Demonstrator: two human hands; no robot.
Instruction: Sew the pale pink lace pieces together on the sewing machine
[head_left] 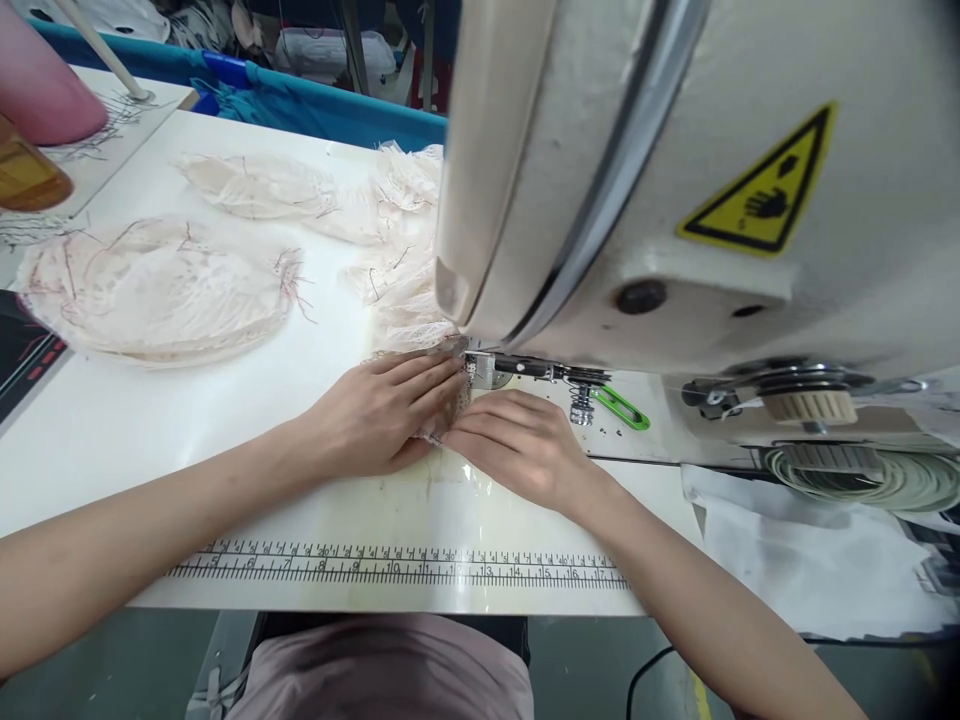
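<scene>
A piece of pale lace fabric (pixel 409 325) is bunched at the needle area of the sewing machine (pixel 585 200). My left hand (pixel 379 410) lies on the fabric with its fingers stretched flat towards the presser foot (pixel 481 368). Close beside it, my right hand (pixel 525 440) has its fingers together and pinches the near edge of the lace. The machine head and my fingers hide part of the fabric and the needle.
Gathered lace pieces with reddish thread ends (pixel 161 285) lie at the left. A green thread snipper (pixel 621 407) rests right of the presser foot. A printed ruler (pixel 390 567) runs along the front edge. Thread cones (pixel 45 85) stand at far left, and white cloth (pixel 810 560) at right.
</scene>
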